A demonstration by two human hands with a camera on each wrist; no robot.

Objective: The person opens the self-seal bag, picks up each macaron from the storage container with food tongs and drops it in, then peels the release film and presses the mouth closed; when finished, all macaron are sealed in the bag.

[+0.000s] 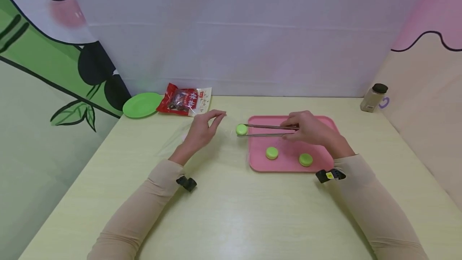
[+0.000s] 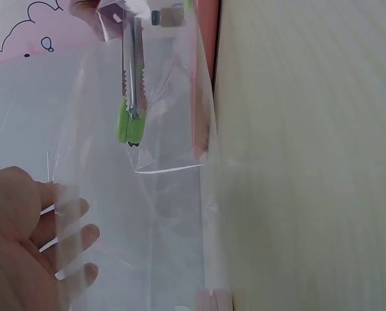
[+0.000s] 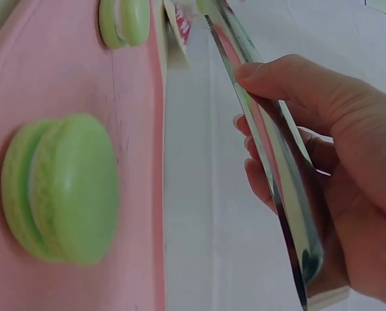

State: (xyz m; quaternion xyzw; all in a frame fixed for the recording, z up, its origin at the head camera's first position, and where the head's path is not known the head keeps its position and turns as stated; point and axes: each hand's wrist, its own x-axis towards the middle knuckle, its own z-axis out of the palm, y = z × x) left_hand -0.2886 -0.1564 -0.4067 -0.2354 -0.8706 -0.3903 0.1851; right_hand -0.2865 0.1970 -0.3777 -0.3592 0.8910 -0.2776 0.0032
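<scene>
My right hand [image 1: 308, 129] grips metal tongs [image 1: 267, 126] over a pink tray [image 1: 258, 163]. Between the tong tips is a green macaron [image 1: 241, 129], just past the tray's left edge. A clear plastic bag [image 2: 170, 129] is held by my left hand [image 1: 202, 131]; its fingers show partly through the film in the left wrist view. There the macaron and the tong tips overlap the bag's opening. Two more green macarons lie on the tray, one near the middle [image 1: 272, 153] and one to its right [image 1: 305, 159].
A green plate [image 1: 142, 105] lies at the back left of the table [image 1: 231, 220]. Beside it rests a red and white snack packet [image 1: 187, 100]. At the back right stands a dark-capped jar [image 1: 374, 97] with a small purple ring-like thing [image 1: 384, 102]. A fabric backdrop [image 1: 245, 59] rises behind.
</scene>
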